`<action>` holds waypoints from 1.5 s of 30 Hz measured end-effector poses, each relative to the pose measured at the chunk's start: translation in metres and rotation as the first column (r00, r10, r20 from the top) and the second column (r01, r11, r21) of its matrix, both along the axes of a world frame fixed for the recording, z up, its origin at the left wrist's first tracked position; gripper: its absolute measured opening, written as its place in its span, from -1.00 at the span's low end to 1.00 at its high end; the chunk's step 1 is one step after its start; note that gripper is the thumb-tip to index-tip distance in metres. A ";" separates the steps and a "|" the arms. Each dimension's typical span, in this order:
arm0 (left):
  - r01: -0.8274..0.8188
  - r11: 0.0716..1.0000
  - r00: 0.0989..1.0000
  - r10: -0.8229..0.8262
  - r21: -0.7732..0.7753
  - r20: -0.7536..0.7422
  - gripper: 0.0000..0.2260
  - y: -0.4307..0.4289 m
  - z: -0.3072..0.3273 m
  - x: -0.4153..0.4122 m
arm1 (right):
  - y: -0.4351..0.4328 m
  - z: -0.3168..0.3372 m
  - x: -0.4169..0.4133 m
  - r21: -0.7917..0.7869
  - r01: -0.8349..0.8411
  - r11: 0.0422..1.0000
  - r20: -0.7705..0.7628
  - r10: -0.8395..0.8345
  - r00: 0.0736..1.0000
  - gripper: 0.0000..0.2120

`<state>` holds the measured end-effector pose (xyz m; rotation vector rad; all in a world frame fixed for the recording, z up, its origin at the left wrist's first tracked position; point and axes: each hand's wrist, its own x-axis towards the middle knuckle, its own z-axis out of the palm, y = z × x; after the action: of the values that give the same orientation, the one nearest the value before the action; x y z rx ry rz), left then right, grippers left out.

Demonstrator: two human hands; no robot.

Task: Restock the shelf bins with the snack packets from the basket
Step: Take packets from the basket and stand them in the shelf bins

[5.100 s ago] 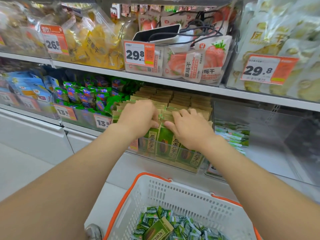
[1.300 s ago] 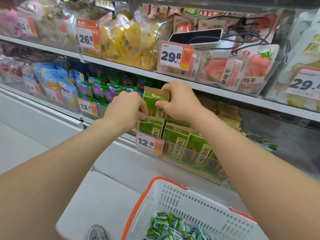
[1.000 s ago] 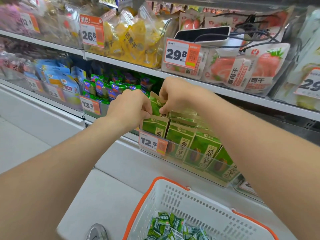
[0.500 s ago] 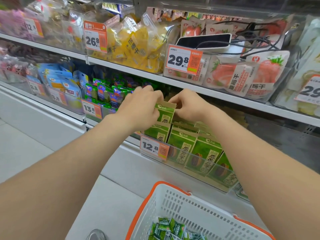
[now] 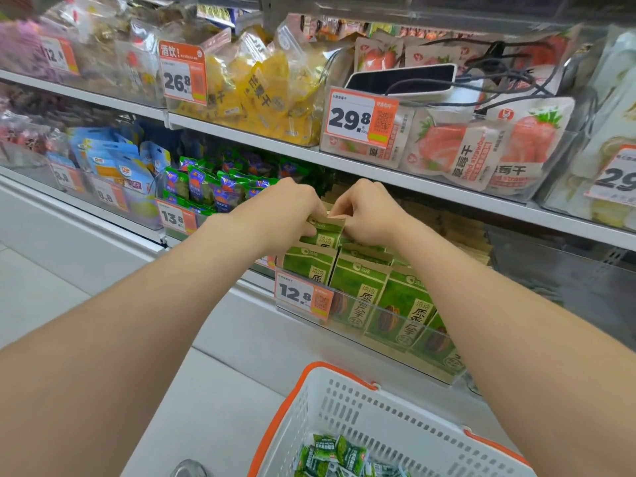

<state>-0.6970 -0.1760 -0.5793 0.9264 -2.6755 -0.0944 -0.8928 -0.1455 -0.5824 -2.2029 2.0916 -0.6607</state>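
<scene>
Well below the fingers stands the white basket, with small green sachets inside. Just beneath the fingers sits the clear bin. The left hand and right hand each pinch a top corner of one upright green packet, which is behind the bin's front row.

Green packet, kraft-brown along its top edge, was upright and raised above its neighbours at the left end of the clear shelf bin. The left hand and right hand pinched its upper corners. Matching packets stood upright in close ranks behind the bin's front wall, faces forward, running toward the bin's right end. White perforated basket, orange at rim and handles, sat below the bin. Small green sachets lay jumbled on the basket's floor, near its left wall.
</scene>
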 end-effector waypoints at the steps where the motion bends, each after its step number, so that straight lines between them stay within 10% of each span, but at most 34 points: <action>1: -0.019 1.000 1.000 0.019 -0.004 0.021 -0.81 -0.003 -0.001 -0.004 | 0.001 0.002 0.000 0.018 0.005 1.000 0.027 -0.006 1.000 -0.92; 14: -0.076 0.996 0.966 0.060 0.054 0.251 -0.94 -0.010 0.001 -0.023 | 0.003 -0.001 -0.001 0.001 0.039 0.999 0.046 -0.039 0.998 -0.88; 17: -0.106 0.989 0.943 0.069 0.099 0.324 -0.63 0.007 0.005 -0.022 | 0.016 0.006 -0.002 0.008 0.038 0.999 0.053 -0.038 0.998 -0.83; 21: -0.110 0.982 0.960 0.146 -0.156 0.241 -0.66 0.018 -0.009 -0.011 | 0.047 0.014 -0.009 -0.061 0.129 0.990 0.015 -0.128 0.992 -0.65; 26: -0.073 0.997 0.933 0.061 0.022 0.355 -0.30 0.026 -0.022 -0.020 | 0.095 -0.023 -0.005 0.167 0.179 0.970 -0.346 -0.112 0.931 -0.13; 38: 0.028 0.979 0.972 0.020 -0.201 0.232 -0.62 0.023 -0.020 -0.011 | 0.090 -0.050 -0.018 -0.047 0.041 0.998 -0.259 -0.052 0.964 -0.51; 45: -0.036 0.996 0.937 0.063 -0.083 0.345 -0.52 0.018 -0.001 -0.025 | 0.086 -0.055 -0.017 -0.063 0.090 0.994 -0.314 -0.105 0.944 -0.52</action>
<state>-0.7222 -0.1576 -0.5798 1.0724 -2.9467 0.2004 -0.9095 -0.0594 -0.6378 -2.3817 2.3677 -0.3834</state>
